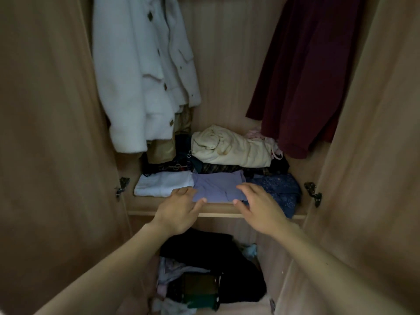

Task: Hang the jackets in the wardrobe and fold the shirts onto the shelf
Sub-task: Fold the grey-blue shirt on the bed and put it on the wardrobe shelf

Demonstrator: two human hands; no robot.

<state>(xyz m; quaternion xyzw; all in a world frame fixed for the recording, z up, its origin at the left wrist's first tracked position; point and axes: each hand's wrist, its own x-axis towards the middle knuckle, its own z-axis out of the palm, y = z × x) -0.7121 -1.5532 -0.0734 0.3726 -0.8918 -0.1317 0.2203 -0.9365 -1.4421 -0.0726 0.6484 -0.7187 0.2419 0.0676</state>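
Head view looks into an open wardrobe (pixel 227 64). On its shelf (pixel 218 209) a folded lavender shirt (pixel 218 186) lies at the front edge, between a folded white shirt (pixel 163 184) on its left and a dark blue patterned garment (pixel 279 189) on its right. The left hand (pixel 179 210) rests at the lavender shirt's near left corner, fingers (pixel 184 192) loosely spread and gripping nothing; the right hand (pixel 256 205) is at its near right corner, fingers relaxed on the cloth. Behind the lavender shirt sits a rumpled cream garment (pixel 231 146) on dark clothes. Above, a white fleece jacket (pixel 141 71) hangs to the left and a maroon jacket (pixel 306 71) to the right. Below the shelf lies a heap of dark clothes (pixel 211 264).
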